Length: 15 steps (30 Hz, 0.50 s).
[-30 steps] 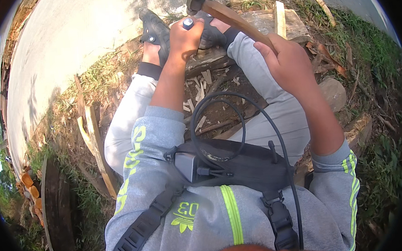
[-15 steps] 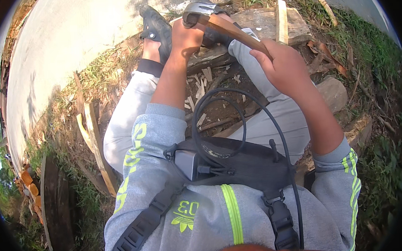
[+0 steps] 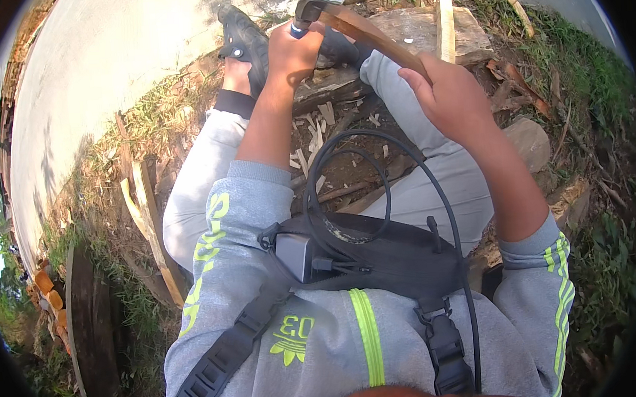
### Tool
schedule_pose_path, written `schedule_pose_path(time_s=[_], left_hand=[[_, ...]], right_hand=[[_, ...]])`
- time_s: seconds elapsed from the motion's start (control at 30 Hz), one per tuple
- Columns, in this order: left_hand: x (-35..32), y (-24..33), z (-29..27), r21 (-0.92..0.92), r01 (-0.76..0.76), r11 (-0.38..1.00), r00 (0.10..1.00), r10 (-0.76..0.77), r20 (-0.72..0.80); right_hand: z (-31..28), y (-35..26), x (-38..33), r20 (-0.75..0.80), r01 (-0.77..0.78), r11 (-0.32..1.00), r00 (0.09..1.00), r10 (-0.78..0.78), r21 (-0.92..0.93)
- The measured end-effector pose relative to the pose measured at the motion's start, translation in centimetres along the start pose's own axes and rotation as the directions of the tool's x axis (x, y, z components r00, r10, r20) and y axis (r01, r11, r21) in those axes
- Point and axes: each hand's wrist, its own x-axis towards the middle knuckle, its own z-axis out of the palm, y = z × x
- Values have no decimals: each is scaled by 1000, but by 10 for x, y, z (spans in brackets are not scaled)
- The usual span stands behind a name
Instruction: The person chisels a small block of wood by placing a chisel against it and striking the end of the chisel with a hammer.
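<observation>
Clearly both hands share one hammer (image 3: 366,28): the right hand (image 3: 451,96) closes around the wooden handle's near end, the left hand (image 3: 294,51) pinches something small beside the head, handle slanting up-left over the plank (image 3: 409,29).

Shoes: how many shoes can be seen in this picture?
2. One black shoe is at the top, left of the left hand. A second dark shoe is mostly hidden between that hand and the hammer that the right hand holds.
</observation>
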Motion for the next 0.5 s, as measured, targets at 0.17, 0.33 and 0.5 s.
schedule_pose_path(time_s=[0.17,0.33,0.5], left_hand=[[5,7,-4,-11,110,994,993,-110,47],[5,3,-7,10,83,996,996,-83,12],[2,6,-2,53,76,996,997,-78,31]], right_hand=[[-25,-24,4,-157,22,901,986,51,432],[-12,-14,10,-127,53,959,992,-18,279],[-8,-15,0,-137,46,983,990,-22,178]])
